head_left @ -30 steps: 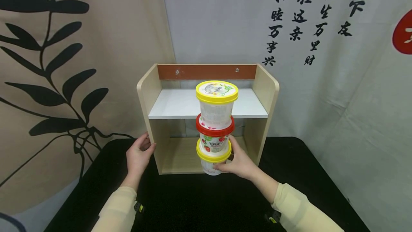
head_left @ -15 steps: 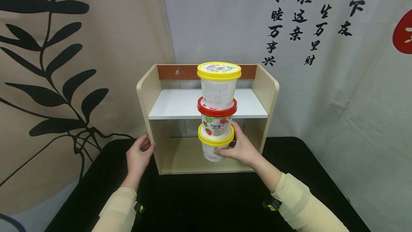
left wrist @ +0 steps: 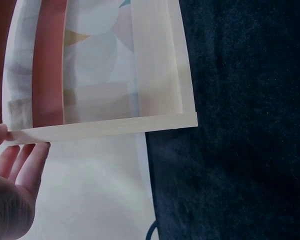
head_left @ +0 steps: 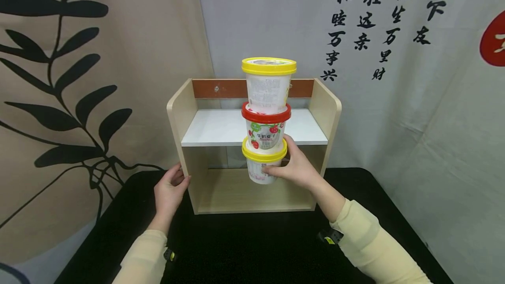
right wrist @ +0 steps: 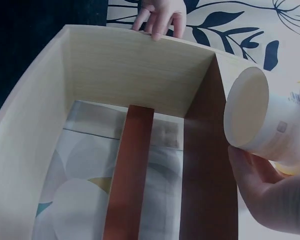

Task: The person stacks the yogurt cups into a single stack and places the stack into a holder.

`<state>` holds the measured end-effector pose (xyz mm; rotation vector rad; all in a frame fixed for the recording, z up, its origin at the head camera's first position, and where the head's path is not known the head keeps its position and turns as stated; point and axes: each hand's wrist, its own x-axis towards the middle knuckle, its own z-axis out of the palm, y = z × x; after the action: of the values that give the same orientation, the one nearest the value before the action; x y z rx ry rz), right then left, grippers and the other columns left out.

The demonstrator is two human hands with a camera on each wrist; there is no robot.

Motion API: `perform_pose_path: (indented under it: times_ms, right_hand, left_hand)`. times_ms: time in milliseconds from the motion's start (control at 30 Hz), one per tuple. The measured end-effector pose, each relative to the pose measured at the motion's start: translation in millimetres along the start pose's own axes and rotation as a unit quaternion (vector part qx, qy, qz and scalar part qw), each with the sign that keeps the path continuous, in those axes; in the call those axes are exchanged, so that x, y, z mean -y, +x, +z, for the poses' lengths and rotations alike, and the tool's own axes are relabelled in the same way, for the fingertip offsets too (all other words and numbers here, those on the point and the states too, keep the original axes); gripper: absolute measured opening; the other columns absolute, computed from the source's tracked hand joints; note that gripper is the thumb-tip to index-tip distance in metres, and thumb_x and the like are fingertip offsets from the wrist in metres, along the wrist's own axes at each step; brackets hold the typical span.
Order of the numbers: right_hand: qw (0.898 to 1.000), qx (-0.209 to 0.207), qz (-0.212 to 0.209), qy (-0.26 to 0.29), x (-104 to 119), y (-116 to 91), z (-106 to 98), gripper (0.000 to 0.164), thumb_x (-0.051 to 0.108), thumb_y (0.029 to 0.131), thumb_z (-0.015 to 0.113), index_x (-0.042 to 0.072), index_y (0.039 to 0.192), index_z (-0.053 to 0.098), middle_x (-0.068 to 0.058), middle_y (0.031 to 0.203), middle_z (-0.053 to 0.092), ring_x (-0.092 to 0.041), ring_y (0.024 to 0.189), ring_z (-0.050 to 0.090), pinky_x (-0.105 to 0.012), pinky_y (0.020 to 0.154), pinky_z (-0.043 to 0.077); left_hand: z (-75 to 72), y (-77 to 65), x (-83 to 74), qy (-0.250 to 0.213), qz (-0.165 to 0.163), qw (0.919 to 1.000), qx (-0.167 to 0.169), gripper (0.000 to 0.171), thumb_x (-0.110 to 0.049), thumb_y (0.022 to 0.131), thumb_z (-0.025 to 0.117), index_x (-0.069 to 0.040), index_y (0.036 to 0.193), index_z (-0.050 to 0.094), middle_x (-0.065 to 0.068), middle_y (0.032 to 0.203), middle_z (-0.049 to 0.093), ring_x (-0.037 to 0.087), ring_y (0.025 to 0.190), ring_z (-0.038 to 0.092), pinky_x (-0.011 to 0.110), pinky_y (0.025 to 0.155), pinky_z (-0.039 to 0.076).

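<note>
In the head view my right hand [head_left: 298,169] grips the bottom tub [head_left: 256,171], white with a yellow lid. On it stands a tub with a red lid [head_left: 265,134] and strawberry print. A larger tub with a yellow lid [head_left: 268,93] tops the stack. The stack is upright, held up in front of a small two-level wooden shelf [head_left: 333,113]. My left hand [head_left: 168,193] pinches the front edge of its left side panel, thumb and fingers on opposite faces in the left wrist view. The right wrist view shows the bottom tub's underside [right wrist: 246,107] off any surface.
The shelf has a white upper board [head_left: 215,126], a wooden bottom board [head_left: 232,200] and a brown back rail [head_left: 221,88]. It stands on a black-covered table [head_left: 252,249]. Behind hangs a curtain [head_left: 268,25] with leaf prints and black characters.
My right hand has raised the stack of three tubs, from low at the shelf's bottom board to in front of its upper board. My left hand has stayed on the side panel.
</note>
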<state>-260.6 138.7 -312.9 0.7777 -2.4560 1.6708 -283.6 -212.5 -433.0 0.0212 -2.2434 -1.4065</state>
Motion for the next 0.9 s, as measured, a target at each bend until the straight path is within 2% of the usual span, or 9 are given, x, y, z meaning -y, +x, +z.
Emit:
perform_pose_path:
  times_ms: [367,667,900]
  right_hand:
    - [1.000,-0.005,-0.001,-0.005,13.2,14.5,-6.6,0.086,0.013,0.079,0.081,0.013,0.147,0.029,-0.009,0.136,0.051,-0.031,0.115,0.055,-0.052,0.096,0.049]
    - [0.999,-0.008,-0.039,0.016,19.5,28.4,-12.4,0.085,0.008,0.080,0.079,0.011,0.147,0.028,-0.010,0.135,0.051,-0.030,0.115,0.055,-0.051,0.099,0.048]
    - [0.999,-0.024,-0.034,0.007,23.4,38.6,-13.9,0.087,0.010,0.080,0.081,0.014,0.148,0.028,-0.007,0.135,0.050,-0.029,0.114,0.054,-0.049,0.096,0.049]
  left_hand:
    - [0.6,0.2,0.5,0.007,0.001,1.0000,-0.003,0.044,-0.008,0.094,0.068,-0.010,0.137,0.057,0.018,0.125,0.065,0.032,0.110,0.065,0.040,0.088,0.054]
    - [0.7,0.3,0.7,0.007,0.002,1.0000,-0.003,0.044,-0.008,0.094,0.068,-0.010,0.136,0.057,0.018,0.125,0.065,0.032,0.110,0.065,0.042,0.088,0.054]
    - [1.0,-0.2,1.0,0.010,-0.001,0.9999,-0.003,0.044,-0.008,0.094,0.068,-0.011,0.137,0.058,0.017,0.125,0.065,0.032,0.111,0.065,0.043,0.089,0.054]
